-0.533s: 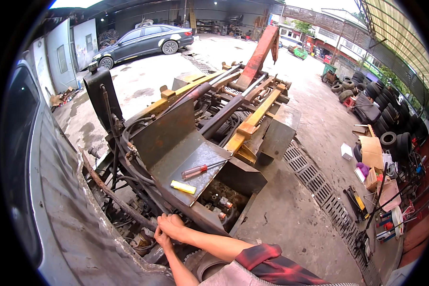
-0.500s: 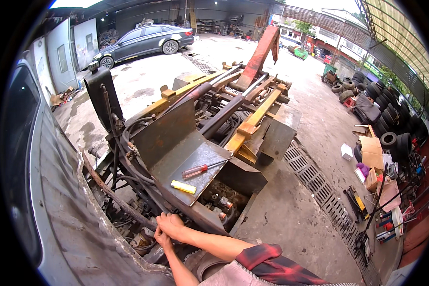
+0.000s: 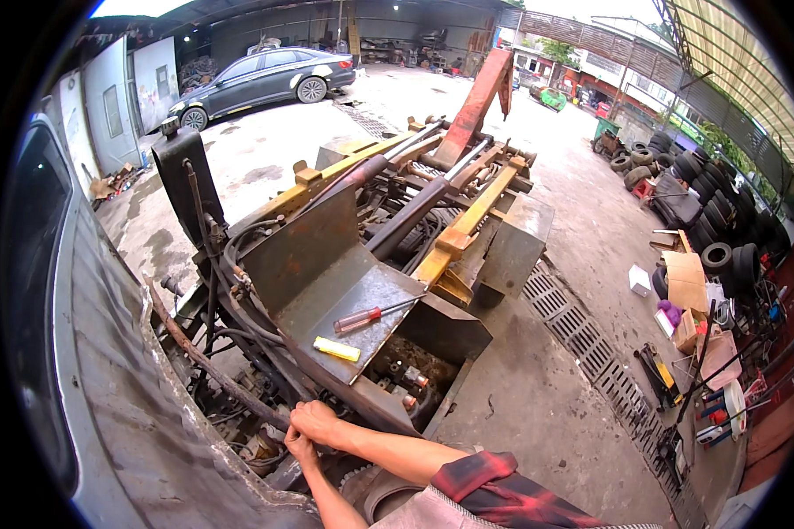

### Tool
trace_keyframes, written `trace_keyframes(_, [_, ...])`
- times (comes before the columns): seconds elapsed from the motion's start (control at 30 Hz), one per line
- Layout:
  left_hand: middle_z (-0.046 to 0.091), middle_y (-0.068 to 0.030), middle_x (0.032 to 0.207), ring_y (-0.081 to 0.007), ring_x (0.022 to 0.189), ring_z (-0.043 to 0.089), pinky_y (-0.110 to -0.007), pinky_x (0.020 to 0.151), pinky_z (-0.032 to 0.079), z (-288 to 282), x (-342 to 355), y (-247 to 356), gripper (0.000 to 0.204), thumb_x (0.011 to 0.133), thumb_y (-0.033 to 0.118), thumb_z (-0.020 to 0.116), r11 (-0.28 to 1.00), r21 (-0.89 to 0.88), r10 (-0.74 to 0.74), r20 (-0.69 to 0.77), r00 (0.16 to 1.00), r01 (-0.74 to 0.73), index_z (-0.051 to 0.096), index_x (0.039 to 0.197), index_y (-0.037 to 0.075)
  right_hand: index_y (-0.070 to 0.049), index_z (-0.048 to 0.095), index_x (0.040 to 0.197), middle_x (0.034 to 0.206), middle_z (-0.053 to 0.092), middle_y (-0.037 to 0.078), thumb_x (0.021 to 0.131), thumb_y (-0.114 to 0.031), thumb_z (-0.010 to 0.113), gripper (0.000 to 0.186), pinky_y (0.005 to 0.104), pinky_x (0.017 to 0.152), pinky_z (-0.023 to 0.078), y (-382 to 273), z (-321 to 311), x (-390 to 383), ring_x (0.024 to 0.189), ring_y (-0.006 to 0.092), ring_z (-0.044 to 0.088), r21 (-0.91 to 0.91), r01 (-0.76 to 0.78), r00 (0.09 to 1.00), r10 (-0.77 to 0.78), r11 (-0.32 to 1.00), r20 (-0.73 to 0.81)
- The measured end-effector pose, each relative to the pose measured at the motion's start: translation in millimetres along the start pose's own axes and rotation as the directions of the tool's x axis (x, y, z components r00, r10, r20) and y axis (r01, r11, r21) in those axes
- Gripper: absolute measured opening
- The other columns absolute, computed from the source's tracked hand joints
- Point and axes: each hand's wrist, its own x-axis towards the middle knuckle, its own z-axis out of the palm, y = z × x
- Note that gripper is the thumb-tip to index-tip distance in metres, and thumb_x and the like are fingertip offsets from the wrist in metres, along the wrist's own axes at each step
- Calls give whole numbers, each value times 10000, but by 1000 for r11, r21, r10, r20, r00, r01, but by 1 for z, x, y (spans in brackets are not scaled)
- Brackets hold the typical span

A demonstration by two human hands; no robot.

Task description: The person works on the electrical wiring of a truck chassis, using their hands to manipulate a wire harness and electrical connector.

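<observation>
My right hand (image 3: 316, 421) is closed, its fingers curled together at the edge of the truck chassis. Just below and against it, my left hand (image 3: 301, 446) is closed too. Whatever the two hands hold between them is hidden. A thick rusty-brown hose (image 3: 212, 370) runs down from the upper left to beside the hands; whether they grip it I cannot tell. Beyond them, a screwdriver with a red and clear handle (image 3: 359, 320) and a small yellow box (image 3: 337, 349) lie on a metal plate (image 3: 335, 300).
The grey truck cab (image 3: 141, 397) stands close on my left. A black tank (image 3: 185, 181) and yellow frame rails (image 3: 476, 220) lie ahead. An open metal compartment (image 3: 454, 331) is right of the plate. Farther right are a floor grate (image 3: 591, 353), a jack (image 3: 657, 375) and piled tyres (image 3: 719, 207).
The view has shifted very slightly. Both hands stay closed together at the same spot by the chassis, and the screwdriver and yellow box have not moved on the plate.
</observation>
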Motion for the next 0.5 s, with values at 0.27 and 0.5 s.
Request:
trace_keyframes(0.27, [684, -4, 980, -105, 881, 618, -275, 802, 500, -7, -1, -6, 248, 830, 148, 724, 999, 16, -39, 70, 997, 38, 692, 1036, 13, -5, 665, 818, 807, 666, 177, 777, -100, 586, 130, 375, 586, 560, 4, 22, -11, 725, 303, 699, -14, 5, 999, -6, 1000, -40])
trace_keyframes(0.5, [664, -28, 1063, -131, 959, 605, -281, 869, 480, 2, -5, 21, 400, 817, 280, 731, 982, 139, -153, 183, 971, 128, 669, 1082, -12, -15, 666, 808, 791, 670, 161, 782, -113, 588, 128, 355, 572, 562, 6, 23, -29, 706, 274, 696, -9, -101, 986, 99, 995, -135])
